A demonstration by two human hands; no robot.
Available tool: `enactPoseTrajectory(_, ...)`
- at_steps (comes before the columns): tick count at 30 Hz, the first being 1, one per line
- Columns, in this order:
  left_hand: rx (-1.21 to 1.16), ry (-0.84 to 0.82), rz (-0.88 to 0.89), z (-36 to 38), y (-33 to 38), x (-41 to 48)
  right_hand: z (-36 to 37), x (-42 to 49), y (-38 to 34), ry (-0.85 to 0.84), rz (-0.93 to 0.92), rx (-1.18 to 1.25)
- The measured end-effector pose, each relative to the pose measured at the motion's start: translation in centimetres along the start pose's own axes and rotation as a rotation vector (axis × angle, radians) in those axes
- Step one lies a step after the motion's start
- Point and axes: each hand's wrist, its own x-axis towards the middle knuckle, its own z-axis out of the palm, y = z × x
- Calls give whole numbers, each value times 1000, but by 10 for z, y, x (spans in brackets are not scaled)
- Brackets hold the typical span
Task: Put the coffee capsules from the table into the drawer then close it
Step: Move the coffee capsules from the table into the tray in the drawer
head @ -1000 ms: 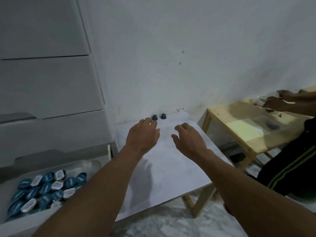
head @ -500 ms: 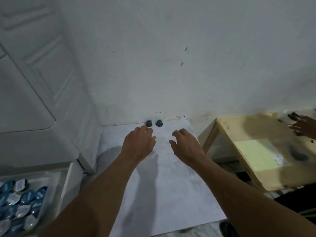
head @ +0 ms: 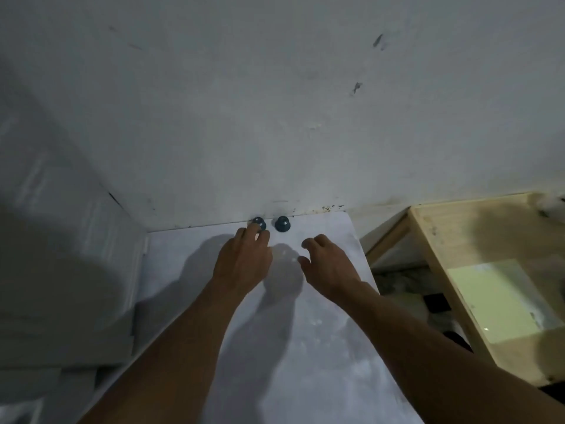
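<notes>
At table far edge: left hand fingertips touching left capsule, grip unclear; right hand loosely spread, empty.

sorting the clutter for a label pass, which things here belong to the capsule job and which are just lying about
Belongs to the job:
- left capsule, under the left hand's fingertips
- right capsule, standing free by the wall
- right hand, open, short of it
- white table they stand on

Just lying about:
- wooden table on the right
- pale green sheet on it
</notes>
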Motion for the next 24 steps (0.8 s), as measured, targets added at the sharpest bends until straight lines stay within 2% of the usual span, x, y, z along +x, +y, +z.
enactPoseTrajectory(5,-61,-36,-28,29,-19,22,18,46,-3,-55,-11,4)
enactPoseTrajectory(13,-147,-101,-25,61,-33,41,36,99,-12,-15,-37,56)
enactPoseTrajectory(21,-137,-178,-7,67,-27,50,55,104,-9,54,-68,72)
enactPoseTrajectory(24,-152,-205,-59,67,-23,46,58,98,-10,54,-86,71)
